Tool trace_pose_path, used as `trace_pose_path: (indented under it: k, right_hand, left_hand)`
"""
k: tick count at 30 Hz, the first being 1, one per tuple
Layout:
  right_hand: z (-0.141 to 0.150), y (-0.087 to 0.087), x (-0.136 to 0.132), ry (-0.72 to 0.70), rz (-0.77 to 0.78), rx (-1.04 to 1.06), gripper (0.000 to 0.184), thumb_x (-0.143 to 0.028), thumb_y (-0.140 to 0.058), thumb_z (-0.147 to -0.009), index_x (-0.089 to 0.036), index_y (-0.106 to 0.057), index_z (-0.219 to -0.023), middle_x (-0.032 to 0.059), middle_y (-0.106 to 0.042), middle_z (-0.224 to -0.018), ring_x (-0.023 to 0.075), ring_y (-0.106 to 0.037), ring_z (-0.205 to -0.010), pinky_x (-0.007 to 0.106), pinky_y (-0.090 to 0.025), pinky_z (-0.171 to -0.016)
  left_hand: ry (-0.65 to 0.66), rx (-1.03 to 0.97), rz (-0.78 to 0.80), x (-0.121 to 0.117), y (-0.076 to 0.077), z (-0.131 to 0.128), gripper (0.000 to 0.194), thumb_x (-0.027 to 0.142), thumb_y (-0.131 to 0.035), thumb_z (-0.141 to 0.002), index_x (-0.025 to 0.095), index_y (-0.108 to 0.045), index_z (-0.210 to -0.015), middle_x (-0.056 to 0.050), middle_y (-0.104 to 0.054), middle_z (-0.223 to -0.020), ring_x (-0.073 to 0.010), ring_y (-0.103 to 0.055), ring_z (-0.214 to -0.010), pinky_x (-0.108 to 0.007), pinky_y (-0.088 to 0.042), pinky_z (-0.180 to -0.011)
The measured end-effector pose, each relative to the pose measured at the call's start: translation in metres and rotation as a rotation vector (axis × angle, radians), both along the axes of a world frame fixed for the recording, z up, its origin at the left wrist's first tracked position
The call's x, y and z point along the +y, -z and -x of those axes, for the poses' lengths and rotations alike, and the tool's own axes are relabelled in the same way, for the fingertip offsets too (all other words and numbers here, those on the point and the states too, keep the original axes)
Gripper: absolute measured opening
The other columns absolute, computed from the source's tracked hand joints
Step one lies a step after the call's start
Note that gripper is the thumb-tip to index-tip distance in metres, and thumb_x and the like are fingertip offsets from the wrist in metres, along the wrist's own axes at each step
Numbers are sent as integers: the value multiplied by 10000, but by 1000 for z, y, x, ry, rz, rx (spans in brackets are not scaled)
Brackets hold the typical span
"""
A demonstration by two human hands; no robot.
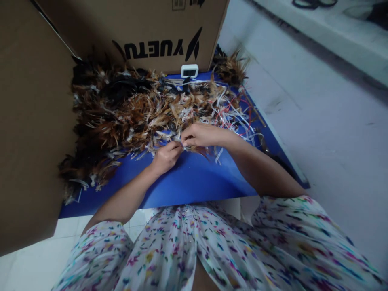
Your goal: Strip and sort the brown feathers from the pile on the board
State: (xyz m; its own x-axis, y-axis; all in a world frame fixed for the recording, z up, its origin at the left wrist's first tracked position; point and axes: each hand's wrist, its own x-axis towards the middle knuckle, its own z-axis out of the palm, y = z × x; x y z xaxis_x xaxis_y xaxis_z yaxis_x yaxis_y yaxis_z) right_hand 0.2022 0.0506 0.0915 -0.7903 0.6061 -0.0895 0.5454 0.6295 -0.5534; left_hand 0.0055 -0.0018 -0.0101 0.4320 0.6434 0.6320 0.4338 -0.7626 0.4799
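Near the front of the blue tabletop [194,178], both hands meet with their fingertips pinched together. My left hand [167,156] is closed at the fingertips on the pale base of a small bunch of feathers [198,150]. From the right, my right hand [197,135] pinches the same bunch, whose brown tips stick out below its fingers. The exact grip is partly hidden by the fingers. Just beyond the hands lies a large heap of brown, black and white feathers [130,111]. White and red ties [232,115] tangle at the heap's right side.
A cardboard box [151,24] with black print stands behind the heap, and another cardboard panel [30,121] rises on the left. A small white digital display [189,71] sits at the back. A pale wall [321,121] borders the table's right edge.
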Motion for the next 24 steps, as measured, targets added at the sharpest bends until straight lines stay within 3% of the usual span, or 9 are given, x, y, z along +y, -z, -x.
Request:
trace_pose_path:
  k: [4,8,13,19,24]
  right_hand:
    - [-8,19,20,16,309,273,47,-210,-689,-801,-198,-732,-787,-15,-723,-744,123,-637,-694,254,-467,-694]
    - [-4,45,14,122,517,479,243,-432,-709,-784,-196,-675,-740,-2,-676,-647,116,-571,-546,249,-451,-537]
    - [19,72,-14,464,382,703,308,-472,-673,-800,-187,-599,-709,-2,-630,-635,105,-546,-559,252,-462,-566]
    - [32,89,-31,669,171,750,346,-477,-665,-797,-181,-600,-629,-8,-602,-614,111,-521,-605,272,-430,-642]
    - [36,89,-34,794,245,814,491,-626,-713,-740,-188,-569,-571,-17,-563,-552,108,-474,-549,282,-376,-586]
  left_hand:
    - [11,-198,56,4,-7,2,179,263,-633,-930,186,-772,-846,-67,-751,-866,-120,-696,-739,-241,-554,-666]
    - [-98,-362,191,4,-8,1,194,325,-696,-888,192,-789,-783,-58,-751,-846,-111,-675,-677,-247,-542,-633]
    - [-241,-376,215,5,-5,1,185,311,-693,-885,196,-794,-780,-46,-737,-800,-130,-689,-737,-271,-552,-705]
    - [-305,-220,-42,6,-4,-2,143,181,-651,-895,158,-777,-832,-45,-728,-787,-119,-679,-734,-244,-538,-710]
    - [-300,-125,-148,5,-2,-6,152,158,-621,-899,155,-762,-842,-57,-720,-793,-128,-674,-745,-241,-538,-697]
